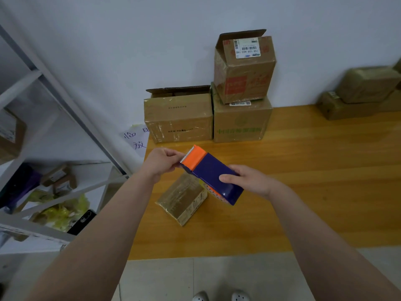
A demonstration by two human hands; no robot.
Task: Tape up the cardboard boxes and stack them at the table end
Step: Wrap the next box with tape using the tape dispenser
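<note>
Left hand: your left hand [161, 162] has its fingers curled, pinching the toothed orange end of a blue and orange plastic tape dispenser [211, 174].
Right hand: your right hand [247, 181] grips the blue rear end of the tape dispenser, with the thumb lying across its top face.
Tape dispenser: you hold it in the air just above the small box, covering that box's far right corner.
Small box: a small brown cardboard box wrapped in glossy clear tape [182, 198] lies closed on the yellow wooden surface [303, 181], turned at an angle to the surface's edge.
Behind the small box: a wide cardboard box with a raised flap [179, 118] stands against the white wall. Just right of it is a green-printed cardboard box [240, 122], and a tilted red-printed cardboard box with a shipping label [244, 68] sits on top, its flap open.
Far right of the small box: more stacked cardboard boxes [358, 94], blurred.
Left of the small box: a white metal shelf [43, 127], off the surface, and a sheet of paper with handwriting [136, 137].
</note>
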